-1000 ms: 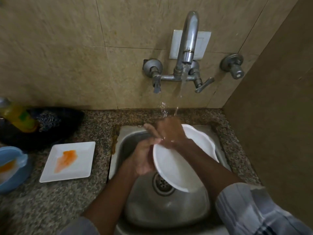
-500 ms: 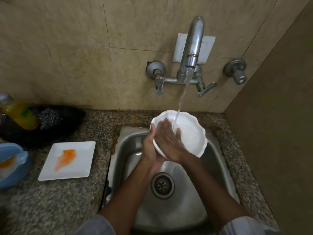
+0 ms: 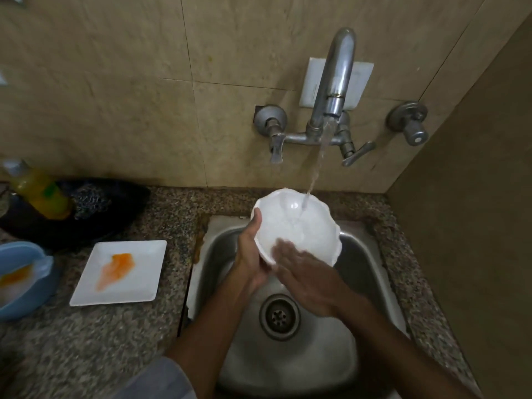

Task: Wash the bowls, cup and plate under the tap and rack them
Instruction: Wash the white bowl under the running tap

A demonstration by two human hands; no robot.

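— Where is the bowl [image 3: 296, 226] sitting right now?

— It is not sitting; it is being held over the far edge of the sink [image 3: 362, 254], tilted so its inside is facing up and toward the person. Water [image 3: 315, 174] is running from the tap [image 3: 336, 82] and landing inside the bowl near its far rim.

— What are the hands doing?

— The left hand [image 3: 250, 254] is gripping the bowl's left rim, thumb lying along the inside edge and the fingers curling underneath. The right hand [image 3: 305, 280] is lying flat with fingers straight and together, fingertips pressing on the bowl's near inner wall. They are blurred, so I cannot tell more of how they are lying.

— And the other dishes?

— The plate [image 3: 121, 272], square and white with an orange smear, is lying on the tabletop [image 3: 86, 341] just left of the sink. A blue bowl [image 3: 23, 277] with orange residue is resting at the tabletop's left edge, well apart from the sink. Behind them, against the wall, a yellow bottle [image 3: 40, 194] is standing beside a dark basin [image 3: 95, 214] holding a scrubber [image 3: 92, 200].

— Is the drain [image 3: 279, 315] covered?

— No, it is showing open below the hands.
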